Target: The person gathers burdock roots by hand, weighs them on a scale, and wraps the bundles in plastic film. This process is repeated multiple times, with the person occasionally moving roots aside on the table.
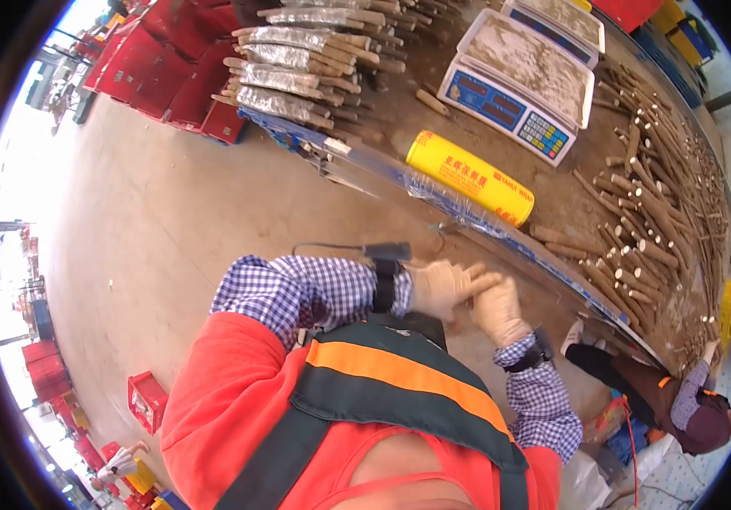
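Observation:
My left hand (439, 288) and my right hand (500, 312) meet in front of my chest, below the table's edge. Both wear pale beige gloves. The fingers of the left hand reach across and touch the right hand, overlapping its fingers. Motion smears them, so I cannot make out whether anything lies between them. Each wrist carries a black band over a checked sleeve, and a black device with a cable (387, 252) sits by the left one. Nearest to the hands on the table is a yellow roll of cling wrap (470, 178), lying along the edge.
A digital scale (510, 102) stands behind the roll, with another scale (565, 30) beyond. Film-wrapped bundles of sticks (289, 68) are stacked at left. Loose cut sticks (646, 221) heap at right. Red crates (161, 72) stand on the floor. A co-worker (680, 399) is at the right.

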`<action>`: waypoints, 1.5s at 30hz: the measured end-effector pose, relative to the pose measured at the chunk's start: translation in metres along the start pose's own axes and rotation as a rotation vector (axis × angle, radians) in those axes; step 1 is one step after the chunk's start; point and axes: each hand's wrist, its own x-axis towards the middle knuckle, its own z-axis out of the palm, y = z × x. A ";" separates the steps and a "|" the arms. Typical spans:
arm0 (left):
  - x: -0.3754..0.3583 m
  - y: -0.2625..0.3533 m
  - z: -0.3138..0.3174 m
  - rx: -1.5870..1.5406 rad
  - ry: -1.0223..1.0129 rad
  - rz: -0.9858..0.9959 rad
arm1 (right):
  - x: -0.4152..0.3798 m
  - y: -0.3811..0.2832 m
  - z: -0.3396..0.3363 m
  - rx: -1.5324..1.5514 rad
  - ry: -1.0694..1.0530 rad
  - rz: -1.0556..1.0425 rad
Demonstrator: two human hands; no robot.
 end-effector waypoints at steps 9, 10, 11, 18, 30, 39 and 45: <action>-0.017 -0.167 -0.219 0.611 0.395 -0.235 | 0.082 0.067 -0.161 0.161 0.730 0.435; -0.026 -0.210 -0.239 0.808 0.566 -0.179 | 0.083 0.077 -0.149 0.226 0.705 0.472; -0.030 -0.250 -0.262 0.763 0.724 -0.089 | 0.083 0.081 -0.139 0.309 0.667 0.457; 0.009 -0.446 -0.366 0.580 0.722 -0.111 | 0.096 0.053 -0.099 0.508 0.321 0.551; 0.082 -0.397 -0.362 0.607 -0.079 -0.647 | -0.001 0.074 -0.044 0.747 0.384 1.020; 0.304 -0.080 -0.155 -0.222 -0.149 0.396 | -0.156 0.235 -0.001 1.102 0.514 1.278; 0.516 0.067 -0.040 0.076 0.053 0.365 | -0.174 0.334 0.014 1.455 0.868 1.299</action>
